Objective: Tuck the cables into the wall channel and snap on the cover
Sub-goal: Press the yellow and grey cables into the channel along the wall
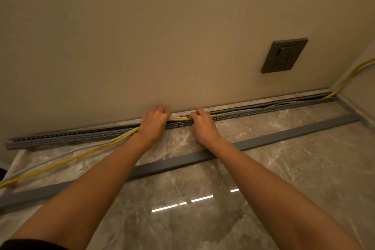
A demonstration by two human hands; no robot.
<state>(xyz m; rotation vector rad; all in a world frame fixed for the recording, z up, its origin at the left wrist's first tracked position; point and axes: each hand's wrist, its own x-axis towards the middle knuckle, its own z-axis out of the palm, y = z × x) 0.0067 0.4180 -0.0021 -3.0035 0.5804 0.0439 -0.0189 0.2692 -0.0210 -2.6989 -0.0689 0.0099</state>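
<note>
Tucking is about half done, by my reading. Both hands sit at the middle of the one grey channel [81, 138] that runs along the foot of the wall [162, 26]. The left hand [153, 126] and the right hand [203, 126] each have their fingers curled shut around the yellow cable [180, 119], pressing it down at the channel's slotted edge. To the right of the hands it lies inside; to the left it trails loose over the floor [284, 158], beside at least one pale cable [50, 158]. One long grey cover [274, 138] lies flat on the floor, well apart from the channel, not yet snapped on. One socket [284, 56] is on the wall.
</note>
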